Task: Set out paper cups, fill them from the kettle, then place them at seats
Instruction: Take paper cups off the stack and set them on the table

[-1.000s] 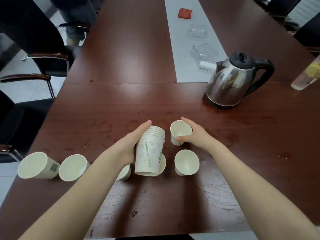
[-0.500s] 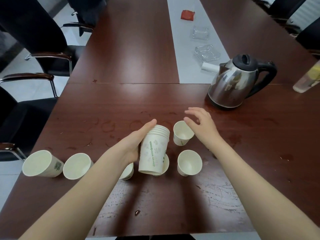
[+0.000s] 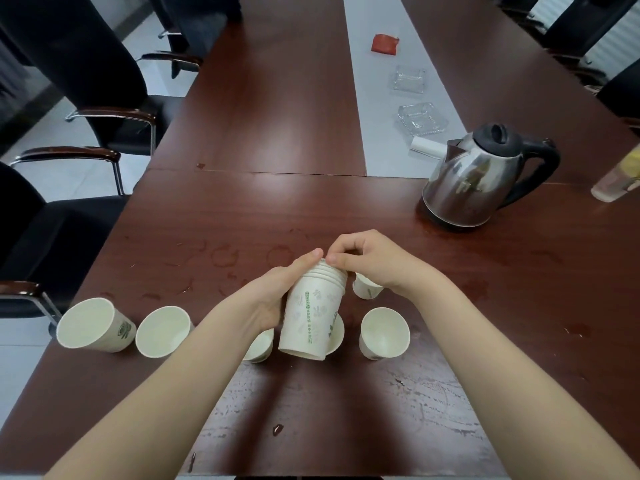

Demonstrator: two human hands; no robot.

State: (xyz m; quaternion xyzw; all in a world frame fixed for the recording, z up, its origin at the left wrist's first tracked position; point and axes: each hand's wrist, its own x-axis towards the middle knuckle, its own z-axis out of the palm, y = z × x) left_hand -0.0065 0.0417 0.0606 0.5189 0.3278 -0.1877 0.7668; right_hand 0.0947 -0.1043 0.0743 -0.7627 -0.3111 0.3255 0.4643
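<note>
My left hand (image 3: 273, 292) grips a stack of nested white paper cups (image 3: 313, 315) with green print, held tilted above the table. My right hand (image 3: 370, 259) has its fingers curled over the rims at the top of the stack, pinching there. Several single paper cups stand upright on the dark wooden table (image 3: 485, 323): one at far left (image 3: 91, 325), one beside it (image 3: 162, 330), one (image 3: 258, 346) under my left wrist, one partly hidden behind the stack, one (image 3: 382, 334) at right and one (image 3: 367, 289) under my right hand. A steel kettle (image 3: 474, 181) with a black handle stands at the back right.
Two glass ashtrays (image 3: 420, 119) and a red packet (image 3: 385, 44) lie on the grey centre strip. A bottle (image 3: 620, 178) sits at the right edge. Black office chairs (image 3: 86, 98) line the left side. Wet rings and drops mark the wood.
My right hand let go of the far cup it had set down and came back to the top of the stack, now pinching the rims. My left hand kept hold of the stack.
</note>
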